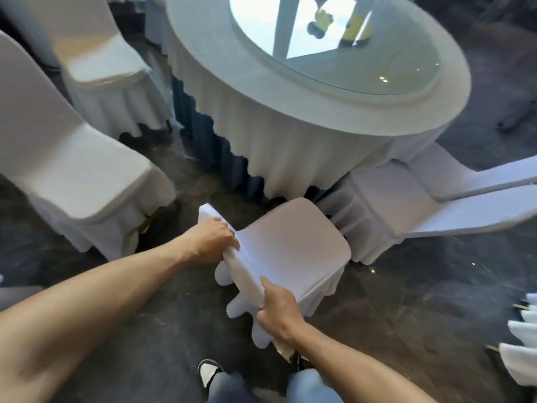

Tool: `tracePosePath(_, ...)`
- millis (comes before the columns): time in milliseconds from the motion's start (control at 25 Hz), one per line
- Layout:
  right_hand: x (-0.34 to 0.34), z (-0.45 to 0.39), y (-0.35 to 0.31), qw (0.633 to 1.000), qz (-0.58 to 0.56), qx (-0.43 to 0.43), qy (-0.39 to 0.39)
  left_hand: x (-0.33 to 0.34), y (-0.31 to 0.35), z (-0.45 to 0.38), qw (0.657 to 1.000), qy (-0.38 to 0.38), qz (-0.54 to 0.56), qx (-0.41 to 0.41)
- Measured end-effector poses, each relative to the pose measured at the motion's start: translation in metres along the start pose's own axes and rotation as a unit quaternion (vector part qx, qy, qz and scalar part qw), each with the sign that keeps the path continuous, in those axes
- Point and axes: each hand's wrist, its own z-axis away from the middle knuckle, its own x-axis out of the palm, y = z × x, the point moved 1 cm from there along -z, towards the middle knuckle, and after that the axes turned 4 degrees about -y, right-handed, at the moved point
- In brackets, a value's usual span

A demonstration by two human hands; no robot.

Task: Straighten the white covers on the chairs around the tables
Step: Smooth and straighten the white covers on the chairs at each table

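Note:
A chair in a white cover [293,242] stands right in front of me, its seat pointing toward the round table [290,117]. I see it from behind and above. My left hand [210,239] grips the top left part of its covered backrest. My right hand [279,311] grips the backrest's right edge lower down, fingers curled round the white fabric. The cover's scalloped hem [241,309] hangs loose below my hands.
Two white-covered chairs [72,170] [101,62] stand at the left, another pair [436,199] at the right by the table. The table has a white cloth over a blue skirt and a glass turntable [334,39]. More white fabric [520,359] shows at the right edge. The floor is dark.

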Motion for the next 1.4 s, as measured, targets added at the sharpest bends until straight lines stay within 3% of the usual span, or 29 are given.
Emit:
tracePosePath(360, -0.147, 0.0, 0.222, 0.979, 0.19, -0.071, 0.022, -0.061, 0.176, -0.151, 0.997, -0.06, -0.055, -0.008)
tracePosePath(640, -0.242, -0.032, 0.365, 0.959, 0.275, -0.075, -0.013, -0.105, 0.281, -0.264, 0.997, -0.037, 0.007, -0.069)
tracePosePath(880, -0.286, -0.065, 0.415, 0.946, 0.295, -0.136, 0.004, -0.134, 0.294, -0.318, 0.993, -0.029, 0.019, -0.109)
tracePosePath(1040, -0.316, -0.095, 0.43, 0.947, 0.296, -0.126, 0.016, -0.153, 0.287, -0.357, 0.995, -0.03, 0.016, -0.095)
tracePosePath(1400, -0.368, -0.136, 0.469, 0.927, 0.332, -0.17, -0.038, -0.145, 0.285, -0.44, 0.99, -0.053, 0.082, -0.105)
